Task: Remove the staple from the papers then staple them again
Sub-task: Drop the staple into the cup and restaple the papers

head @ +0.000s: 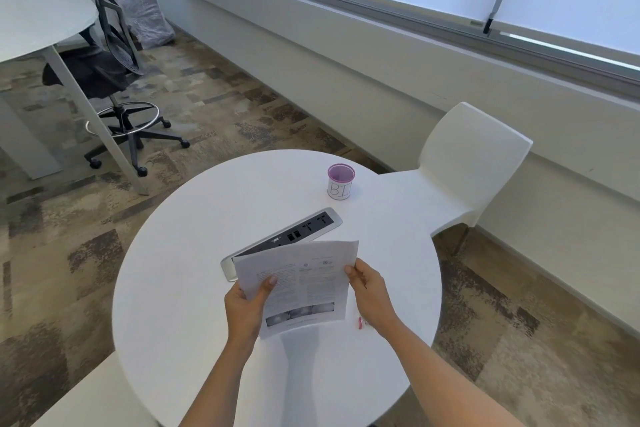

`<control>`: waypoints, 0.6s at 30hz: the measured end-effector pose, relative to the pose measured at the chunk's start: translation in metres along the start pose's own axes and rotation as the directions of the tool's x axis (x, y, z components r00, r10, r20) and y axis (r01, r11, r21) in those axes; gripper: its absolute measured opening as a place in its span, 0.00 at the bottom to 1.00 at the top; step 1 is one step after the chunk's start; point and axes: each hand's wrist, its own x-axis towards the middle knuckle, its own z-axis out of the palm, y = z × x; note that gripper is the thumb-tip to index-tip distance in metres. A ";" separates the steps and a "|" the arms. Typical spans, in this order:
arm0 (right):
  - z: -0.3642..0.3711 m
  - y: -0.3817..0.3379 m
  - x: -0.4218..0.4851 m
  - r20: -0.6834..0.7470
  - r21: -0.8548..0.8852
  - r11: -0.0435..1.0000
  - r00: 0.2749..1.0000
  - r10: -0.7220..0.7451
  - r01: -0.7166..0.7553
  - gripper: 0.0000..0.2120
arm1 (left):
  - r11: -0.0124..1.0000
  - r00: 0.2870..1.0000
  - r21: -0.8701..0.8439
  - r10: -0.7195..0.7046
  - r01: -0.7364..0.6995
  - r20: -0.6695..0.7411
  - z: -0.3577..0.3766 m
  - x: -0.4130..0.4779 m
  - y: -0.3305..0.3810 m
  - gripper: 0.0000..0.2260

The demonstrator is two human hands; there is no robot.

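Observation:
The printed papers point(304, 284) are held up above the round white table point(194, 253), tilted toward me. My left hand point(247, 307) grips their left edge, thumb on the front. At the right edge my right hand point(369, 291) pinches the sheets with its fingertips. A small pink object point(360, 322) lies on the table just below my right wrist, partly hidden; I cannot tell what it is. No staple is discernible on the papers.
A grey power-socket panel point(294, 236) is set into the table behind the papers. A pink-rimmed cup marked "BI" point(340, 182) stands at the far side. A white chair point(460, 170) stands to the right, and a black office chair point(114, 73) at the far left.

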 end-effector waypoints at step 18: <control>0.002 0.005 -0.004 0.007 -0.064 0.995 0.997 0.075 -0.074 0.11 | 0.997 1.000 0.074 -0.004 0.002 0.028 -0.009 0.000 -0.023 0.19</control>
